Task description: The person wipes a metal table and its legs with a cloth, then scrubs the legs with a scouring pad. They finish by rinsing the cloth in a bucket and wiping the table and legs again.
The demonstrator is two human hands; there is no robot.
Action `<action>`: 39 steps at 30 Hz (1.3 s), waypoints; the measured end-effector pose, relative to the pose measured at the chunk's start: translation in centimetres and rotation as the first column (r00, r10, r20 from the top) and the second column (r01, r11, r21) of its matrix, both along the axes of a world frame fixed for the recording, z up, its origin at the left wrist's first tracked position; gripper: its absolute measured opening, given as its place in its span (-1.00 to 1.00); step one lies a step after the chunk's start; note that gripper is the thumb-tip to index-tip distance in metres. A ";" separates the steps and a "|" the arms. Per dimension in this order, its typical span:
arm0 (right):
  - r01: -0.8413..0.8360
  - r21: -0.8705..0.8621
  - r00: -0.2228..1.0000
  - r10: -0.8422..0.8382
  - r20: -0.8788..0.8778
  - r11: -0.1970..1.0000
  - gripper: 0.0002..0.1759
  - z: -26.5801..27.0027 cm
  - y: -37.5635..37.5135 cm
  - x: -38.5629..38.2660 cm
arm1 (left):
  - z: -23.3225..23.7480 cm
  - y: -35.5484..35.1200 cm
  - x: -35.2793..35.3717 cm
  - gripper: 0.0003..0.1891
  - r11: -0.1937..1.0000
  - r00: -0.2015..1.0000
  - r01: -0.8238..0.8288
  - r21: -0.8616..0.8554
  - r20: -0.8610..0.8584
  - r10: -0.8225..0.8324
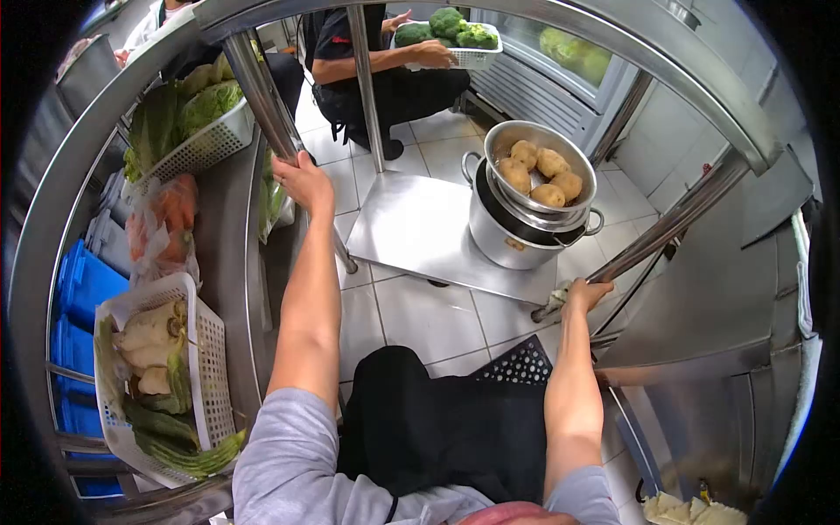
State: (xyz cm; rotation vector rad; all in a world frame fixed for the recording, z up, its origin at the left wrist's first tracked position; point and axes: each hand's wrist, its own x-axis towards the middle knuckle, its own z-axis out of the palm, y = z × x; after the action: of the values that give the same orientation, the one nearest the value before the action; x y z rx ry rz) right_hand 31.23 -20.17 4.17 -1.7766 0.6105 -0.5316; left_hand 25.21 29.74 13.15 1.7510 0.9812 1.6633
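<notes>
My left hand (306,184) is wrapped round an upright metal table leg (262,101) at the left. At the right, my right hand (588,296) grips another metal leg (669,227) near its lower end, with a small whitish scrap (558,299) beside the fingers. Between the two legs lies a low steel shelf (407,214). On it stands a large two-handled pot (516,249), and a steel bowl (573,156) with several potatoes (551,163) is stacked on top of the pot.
A crouching person (359,79) holds a white basket (477,59) of broccoli (448,21) by a glass-fronted fridge (560,66). Left, baskets hold leafy greens (210,114) and white radishes (153,337); bagged carrots (166,223) lie between. Steel cabinet (700,324) at right; tiled floor (429,315) below.
</notes>
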 end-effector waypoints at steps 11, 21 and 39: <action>-0.037 -0.080 0.997 0.031 -0.071 0.996 -0.31 0.2 0.1 -0.5 | -2.4 2.8 0.1 -0.40 0.995 0.993 0.051 0.091 -0.112 -0.041; 0.004 -0.172 0.989 -0.030 -0.148 0.985 -0.17 -2.3 -1.3 0.7 | -2.0 3.0 -1.1 -0.51 0.947 0.931 0.291 -0.138 -0.190 -0.313; -0.203 0.927 0.839 0.544 -0.003 0.317 -0.66 -0.4 10.1 -4.9 | -0.1 2.0 -4.4 -0.50 0.943 0.907 0.324 -0.079 -0.259 -0.333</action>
State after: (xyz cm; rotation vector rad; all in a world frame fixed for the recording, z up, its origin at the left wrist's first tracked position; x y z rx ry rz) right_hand 26.30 -10.12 3.79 -0.8324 0.5020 0.4426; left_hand 20.81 31.73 13.05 2.0273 0.7655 1.2130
